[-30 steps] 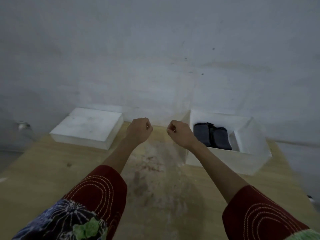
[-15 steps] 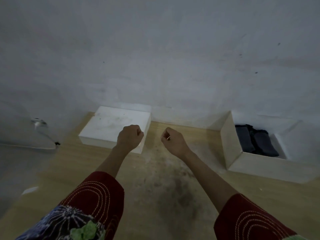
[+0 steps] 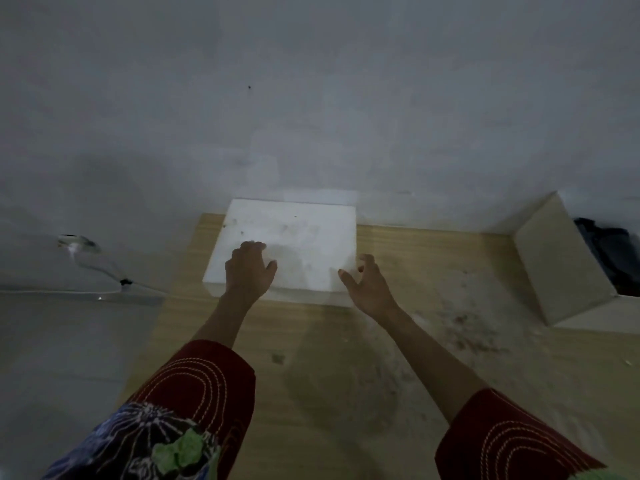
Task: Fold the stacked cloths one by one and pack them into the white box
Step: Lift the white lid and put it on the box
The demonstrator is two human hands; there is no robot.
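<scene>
A flat white lid (image 3: pixel 294 237) lies at the back of the wooden table against the wall. My left hand (image 3: pixel 248 270) hovers over its front left part, fingers spread and empty. My right hand (image 3: pixel 365 285) is at the lid's front right corner, fingers curled apart, holding nothing. At the far right edge stands the open white box (image 3: pixel 561 268), with dark folded cloths (image 3: pixel 613 251) inside, partly cut off by the frame. No stack of loose cloths is visible.
The wooden table (image 3: pixel 346 375) has a stained patch in its middle. Its left edge runs beside a grey floor, where a white cable and plug (image 3: pixel 104 271) lie by the wall. A grey wall closes off the back.
The view has swung left, so the lid is centred and the box sits at the right edge. Both hands went from fists to open and reached forward to the lid.
</scene>
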